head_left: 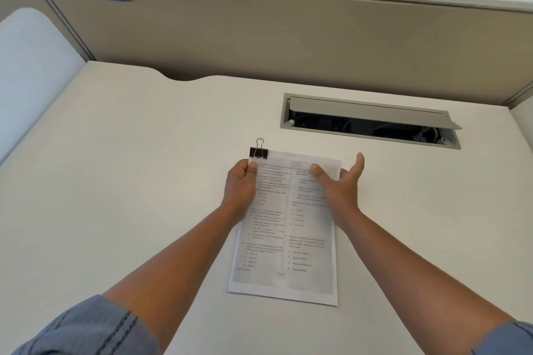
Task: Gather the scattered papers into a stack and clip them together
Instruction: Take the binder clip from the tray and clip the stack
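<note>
A stack of papers (284, 228) lies mid-surface, long axis running toward the far edge. A black clip (258, 152) bites its far-left corner. The left hand (240, 184), nearer the clip, pinches that edge; the right hand (339, 181) rests open, seemingly holding nothing.

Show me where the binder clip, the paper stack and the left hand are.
binder clip (258, 153), head view, black body
paper stack (305, 242), head view, printed top sheet
left hand (240, 186), head view, back of hand

Clipped papers (288, 239) on desk (129, 167)
</note>
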